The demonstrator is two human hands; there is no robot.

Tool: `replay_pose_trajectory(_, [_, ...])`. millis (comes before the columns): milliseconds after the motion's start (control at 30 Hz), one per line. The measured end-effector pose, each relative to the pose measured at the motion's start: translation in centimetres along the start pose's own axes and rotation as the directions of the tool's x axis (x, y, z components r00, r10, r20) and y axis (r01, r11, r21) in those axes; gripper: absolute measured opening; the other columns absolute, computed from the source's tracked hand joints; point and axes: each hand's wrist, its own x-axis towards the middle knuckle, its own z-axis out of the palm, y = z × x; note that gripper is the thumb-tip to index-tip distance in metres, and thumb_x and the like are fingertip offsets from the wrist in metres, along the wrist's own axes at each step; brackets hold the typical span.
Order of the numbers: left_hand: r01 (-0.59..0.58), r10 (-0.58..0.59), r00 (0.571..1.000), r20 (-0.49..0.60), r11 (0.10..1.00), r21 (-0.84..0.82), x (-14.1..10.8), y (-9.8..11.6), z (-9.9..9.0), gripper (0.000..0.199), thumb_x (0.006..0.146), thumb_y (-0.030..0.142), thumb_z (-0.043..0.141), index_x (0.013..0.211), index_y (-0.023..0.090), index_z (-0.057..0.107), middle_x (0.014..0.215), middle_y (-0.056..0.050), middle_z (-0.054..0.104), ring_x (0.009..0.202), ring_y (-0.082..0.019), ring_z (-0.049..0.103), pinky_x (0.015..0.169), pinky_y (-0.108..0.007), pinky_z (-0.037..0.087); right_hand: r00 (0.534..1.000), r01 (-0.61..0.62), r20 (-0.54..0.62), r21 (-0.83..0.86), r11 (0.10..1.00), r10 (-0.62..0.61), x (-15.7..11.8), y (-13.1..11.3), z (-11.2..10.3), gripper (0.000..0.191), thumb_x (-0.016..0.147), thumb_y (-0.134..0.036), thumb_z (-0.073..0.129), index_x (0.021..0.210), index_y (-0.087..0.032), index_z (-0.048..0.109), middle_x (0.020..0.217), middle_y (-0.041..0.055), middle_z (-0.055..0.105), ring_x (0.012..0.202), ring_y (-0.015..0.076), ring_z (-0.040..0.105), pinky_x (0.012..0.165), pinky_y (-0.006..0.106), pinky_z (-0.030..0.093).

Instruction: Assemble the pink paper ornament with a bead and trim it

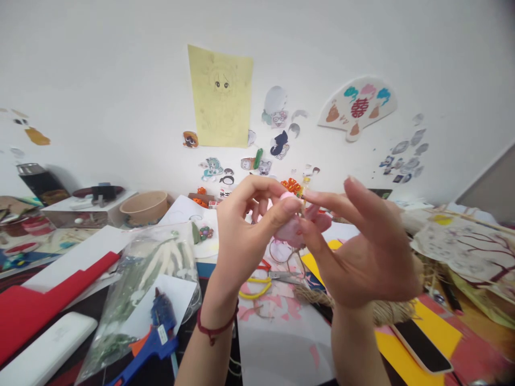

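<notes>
"Hands up in the middle of the head view, both bare, raised over the crowded worktop [187, 327]! What's the left hand [241, 236] doing?"

"Fingers bent, thumb brought in against index, and they're pinching a pink, petal-like piece [286, 230]! There's a dark red bracelet [213, 328] on that wrist."

"And the right hand [370, 252]?"

"Up against the other side! Thumb and index are at the right edge of the pink piece, close together but with a gap showing, while another finger sticks up high. Are those two gripping it? I cannot tell from here!"

"So the pink piece sits between both hands, off the surface. What's underneath?"

"A white sheet [277, 359] at the near centre, littered with pink scraps [286, 308]! Scissors [281, 275] lie beyond it, yellow handle to the left, blades to the right."

"Over to the right side!"

"Twine [392, 312] bundled by the right wrist, and a phone [422, 347] at the near right, lying on yellow paper [438, 321]!"

"And the left?"

"Busy! A blue glue gun [163, 343] near us, a white card [181, 297] just by it, a clear plastic bag [148, 257] behind. Red sheet [24, 311] farther left, tan bowl [140, 209] at the far left. On the far wall [120, 69], a yellow drawing [221, 107], and a decorated fan [358, 99] to its right!"
</notes>
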Motion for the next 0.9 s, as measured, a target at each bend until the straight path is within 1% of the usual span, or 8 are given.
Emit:
replay_pose_trajectory(133, [-0.001,0.001,1.000,-0.003,1.000,-0.001,0.1,-0.1,0.0,0.021,0.087,0.040,0.082,0.088,0.022,0.070,0.078,0.001,0.066,0.068,-0.013,0.062,0.061,-0.028,0.046,0.998,0.056,-0.004,-0.065,0.996,-0.056,0.0,0.1,0.0,0.071,0.086,-0.006,0.074,0.148,-0.034,0.055,0.100,-0.0005,0.081,0.083,0.0212,0.072,0.081,0.042,0.061])
replay_pose_trajectory(267, [0.000,0.000,1.000,-0.008,1.000,0.013,0.2,-0.1,0.1,0.024,0.086,0.043,0.082,0.087,0.022,0.070,0.077,0.001,0.068,0.066,-0.013,0.061,0.061,-0.028,0.046,0.998,0.063,-0.022,-0.035,0.997,-0.063,0.2,0.4,0.0,0.070,0.084,-0.009,0.078,0.147,-0.033,0.058,0.105,0.0025,0.079,0.087,0.0240,0.072,0.073,0.042,0.060])
replay_pose_trajectory(400, [-0.001,0.001,1.000,-0.004,1.000,0.014,0.2,0.0,0.2,0.022,0.088,0.042,0.080,0.088,0.022,0.070,0.080,0.000,0.070,0.068,-0.013,0.061,0.062,-0.029,0.046,0.979,0.170,-0.103,-0.083,0.982,-0.178,0.4,1.0,0.3,0.044,0.087,-0.011,0.075,0.127,-0.027,0.073,0.101,0.0046,0.078,0.088,0.0232,0.072,0.074,0.041,0.058])
replay_pose_trajectory(533, [-0.006,0.007,1.000,-0.012,1.000,0.027,0.2,0.0,0.1,0.022,0.089,0.043,0.079,0.088,0.022,0.070,0.080,0.000,0.069,0.068,-0.013,0.060,0.061,-0.028,0.046,0.985,0.168,-0.012,-0.193,0.967,-0.174,0.5,1.2,0.2,0.027,0.091,-0.017,0.072,0.114,-0.031,0.076,0.105,0.0029,0.076,0.095,0.0219,0.071,0.078,0.039,0.060])
replay_pose_trajectory(600, [-0.010,0.011,1.000,-0.020,0.999,0.034,0.2,0.0,0.1,0.023,0.089,0.044,0.079,0.088,0.022,0.070,0.080,-0.001,0.069,0.068,-0.013,0.060,0.062,-0.029,0.047,0.984,0.172,-0.007,-0.213,0.962,-0.178,0.5,1.1,0.1,0.025,0.089,-0.016,0.074,0.110,-0.030,0.077,0.104,0.0026,0.076,0.093,0.0208,0.071,0.079,0.038,0.060])
replay_pose_trajectory(733, [-0.022,0.023,0.999,-0.039,0.999,0.037,0.2,-0.1,0.1,0.023,0.089,0.044,0.079,0.088,0.023,0.070,0.081,0.000,0.070,0.068,-0.013,0.059,0.062,-0.029,0.046,0.975,0.202,-0.053,-0.203,0.958,-0.217,0.6,1.0,-0.1,0.024,0.087,-0.010,0.075,0.105,-0.024,0.078,0.099,0.0040,0.076,0.089,0.0202,0.071,0.076,0.037,0.059])
replay_pose_trajectory(800, [-0.018,0.019,0.999,-0.037,0.999,0.031,0.2,-0.1,0.1,0.023,0.089,0.043,0.080,0.087,0.022,0.070,0.080,0.000,0.070,0.068,-0.013,0.058,0.062,-0.028,0.045,0.976,0.193,-0.064,-0.190,0.963,-0.209,0.5,1.1,-0.2,0.026,0.088,-0.011,0.073,0.109,-0.027,0.077,0.101,0.0036,0.075,0.091,0.0206,0.071,0.077,0.038,0.059])
replay_pose_trajectory(900, [-0.018,0.019,1.000,-0.025,1.000,0.022,0.3,-0.1,0.1,0.023,0.089,0.043,0.080,0.087,0.022,0.070,0.080,0.000,0.069,0.068,-0.013,0.059,0.062,-0.029,0.045,0.980,0.189,-0.025,-0.216,0.958,-0.199,0.5,1.2,0.0,0.025,0.090,-0.018,0.073,0.112,-0.029,0.077,0.105,0.0037,0.076,0.094,0.0213,0.071,0.079,0.039,0.060])
